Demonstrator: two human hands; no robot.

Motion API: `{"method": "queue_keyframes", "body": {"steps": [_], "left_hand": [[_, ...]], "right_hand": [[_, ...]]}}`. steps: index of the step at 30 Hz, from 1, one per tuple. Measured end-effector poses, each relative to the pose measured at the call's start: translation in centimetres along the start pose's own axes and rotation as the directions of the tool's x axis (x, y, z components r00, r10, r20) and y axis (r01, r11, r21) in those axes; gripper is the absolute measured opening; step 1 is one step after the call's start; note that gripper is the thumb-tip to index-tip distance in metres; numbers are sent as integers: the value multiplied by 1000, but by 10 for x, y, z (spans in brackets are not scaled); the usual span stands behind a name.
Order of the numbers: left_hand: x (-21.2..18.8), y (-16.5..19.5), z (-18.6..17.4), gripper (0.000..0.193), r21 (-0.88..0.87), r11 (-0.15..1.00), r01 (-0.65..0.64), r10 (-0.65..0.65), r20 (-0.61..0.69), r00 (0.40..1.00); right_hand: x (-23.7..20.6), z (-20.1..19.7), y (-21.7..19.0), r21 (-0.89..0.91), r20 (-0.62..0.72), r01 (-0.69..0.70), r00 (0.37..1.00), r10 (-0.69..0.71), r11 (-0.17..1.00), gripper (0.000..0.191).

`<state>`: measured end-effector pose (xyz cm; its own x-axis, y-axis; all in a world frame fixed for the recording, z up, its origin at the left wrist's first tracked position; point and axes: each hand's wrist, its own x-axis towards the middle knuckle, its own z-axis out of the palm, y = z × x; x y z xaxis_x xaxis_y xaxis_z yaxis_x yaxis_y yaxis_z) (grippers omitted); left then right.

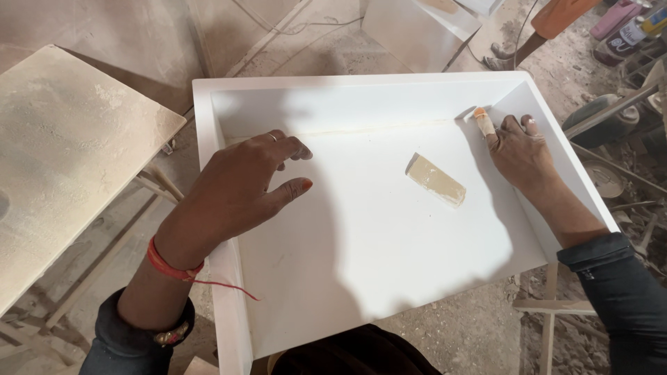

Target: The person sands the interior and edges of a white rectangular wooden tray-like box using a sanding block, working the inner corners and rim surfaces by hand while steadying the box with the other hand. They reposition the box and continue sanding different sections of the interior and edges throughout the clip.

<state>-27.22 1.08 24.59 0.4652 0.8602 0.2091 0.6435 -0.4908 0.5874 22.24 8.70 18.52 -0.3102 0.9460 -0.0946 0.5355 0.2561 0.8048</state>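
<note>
The white tray [229,90], a shallow box with raised walls, lies open side up in front of the person, and everything else is best placed from it. Along its far inner seam, where the floor meets the back wall, runs a thin yellowish line, and the right hand [517,149] rests in the tray's far right corner with its bandaged forefinger [484,123] pressed to the end of that line, the other fingers loosely curled and gripping nothing. Judging by this, the far seam looks filled and is being smoothed at its right end, while the side seams show no such line and seem untouched. The left hand [240,187] reaches over the tray's left wall with spread, bent fingers hovering above or lightly resting on the floor, holding nothing. Inside the tray lies only one loose thing, a small tan block [435,180], right of centre on the floor and just left of the right hand; the floor otherwise shows only shadow. Left of the tray stands a dusty slab [62,153] on a frame, and beyond the tray's far right corner lies workshop clutter on dusty ground.
</note>
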Motion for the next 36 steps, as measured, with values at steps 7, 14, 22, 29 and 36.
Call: {"method": "queue_keyframes", "body": {"steps": [7, 14, 22, 29, 36], "left_hand": [[-2, -2, -1, 36, 82, 996, -25, 27, -23, 999], [-4, -3, -1, 38, 55, 998, -2, 3, -11, 1000], [-7, -3, -1, 37, 12, 1000, -13, 13, -37, 999], [-5, -3, -1, 39, -14, 1000, -8, 7, -19, 1000], [-5, -4, -1, 40, -5, 1000, -18, 18, -11, 1000]], "right_hand": [[-4, -31, -16, -236, 202, 158, 973, -111, 959, 68], [-14, 6, -10, 264, -8, -120, 992, 126, 957, 52], [13, 46, 8, 447, -61, -153, 978, 201, 881, 36], [26, 39, 2, 278, -147, -77, 982, 121, 957, 40], [15, 17, -8, 160, -228, -58, 969, 94, 985, 52]]}}
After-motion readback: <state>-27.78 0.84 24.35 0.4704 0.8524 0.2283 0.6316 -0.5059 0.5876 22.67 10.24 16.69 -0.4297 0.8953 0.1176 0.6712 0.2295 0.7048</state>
